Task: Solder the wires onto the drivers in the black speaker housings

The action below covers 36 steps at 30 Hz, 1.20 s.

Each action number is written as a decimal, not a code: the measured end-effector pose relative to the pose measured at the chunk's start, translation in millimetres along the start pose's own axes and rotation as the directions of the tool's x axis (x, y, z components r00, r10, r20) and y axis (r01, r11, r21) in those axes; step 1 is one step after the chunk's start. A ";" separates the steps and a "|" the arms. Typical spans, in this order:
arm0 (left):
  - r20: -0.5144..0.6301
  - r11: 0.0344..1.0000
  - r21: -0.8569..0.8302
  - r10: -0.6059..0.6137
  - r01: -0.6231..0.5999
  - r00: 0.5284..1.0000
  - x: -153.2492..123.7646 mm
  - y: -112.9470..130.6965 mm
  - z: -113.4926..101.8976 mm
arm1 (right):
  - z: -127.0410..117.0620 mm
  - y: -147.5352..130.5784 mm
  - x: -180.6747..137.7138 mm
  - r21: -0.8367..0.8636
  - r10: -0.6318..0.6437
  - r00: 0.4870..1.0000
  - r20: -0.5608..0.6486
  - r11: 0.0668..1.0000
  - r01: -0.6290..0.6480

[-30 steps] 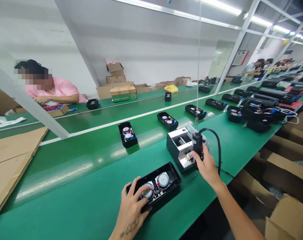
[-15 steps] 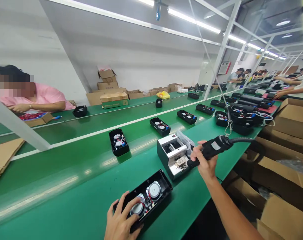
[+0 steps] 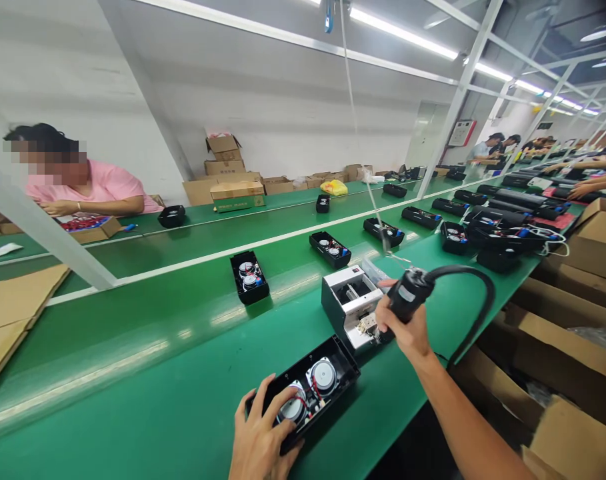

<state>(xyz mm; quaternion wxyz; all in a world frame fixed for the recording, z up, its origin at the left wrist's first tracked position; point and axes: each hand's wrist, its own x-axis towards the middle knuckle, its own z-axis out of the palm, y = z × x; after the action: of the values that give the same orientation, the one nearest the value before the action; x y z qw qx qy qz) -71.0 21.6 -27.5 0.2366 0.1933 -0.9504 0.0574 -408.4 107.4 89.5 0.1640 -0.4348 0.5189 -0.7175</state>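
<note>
Nearest, the left hand is spread over one end of the case, gripping it with the thumb along the near wall and a finger reaching onto one of the two speakers inside. The case lies open side up on the green bench. A careless press there might snag a red wire, and a loose hold could let the case skid if pushed. Just beyond, the right hand is closed around the black tool, tilted beside the machine. The tool's tip is hidden, so I can't tell whether it touches anything; a hasty swing could knock the metal fitting there. The tool's thick cable arcs out near the cartons and might catch or drag if pulled short. Farther off, more open cases sit spaced along the belt; beyond it, a person in pink leans over a box of parts.
</note>
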 end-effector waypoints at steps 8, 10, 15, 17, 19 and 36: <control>-0.023 0.998 -0.052 -0.027 0.026 0.999 1.0 0.1 2.5 | 2.6 18.3 9.4 -0.079 0.014 0.985 -0.174 0.996 -0.028; -0.006 0.994 -0.085 -0.069 0.068 0.998 1.7 2.4 1.7 | 3.4 16.5 7.8 -0.089 0.097 0.990 -0.101 0.990 -0.106; -0.016 0.978 -0.160 -0.138 0.134 0.990 5.8 12.1 0.5 | 20.9 -6.1 -13.9 0.129 0.155 0.974 0.167 0.976 -0.177; -0.037 0.972 -0.185 -0.157 0.148 0.987 6.7 15.1 0.3 | 38.3 -14.8 -30.8 0.304 0.111 0.973 0.201 0.937 -0.170; -0.014 0.965 -0.202 -0.176 0.169 0.984 6.5 16.9 -0.3 | 59.5 -20.1 -49.4 0.426 0.059 0.973 0.223 0.892 -0.151; 0.043 0.935 -0.251 -0.247 0.249 0.968 1.7 21.5 4.2 | 139.1 -10.9 -93.5 0.404 -0.025 0.894 0.447 0.898 -0.177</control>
<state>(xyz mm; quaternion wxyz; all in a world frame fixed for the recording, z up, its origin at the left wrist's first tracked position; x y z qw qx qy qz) -82.7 39.9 -30.8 0.2598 0.2798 -0.9192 -0.0963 -242.4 92.3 68.3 0.3984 -0.5172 0.3121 -0.6902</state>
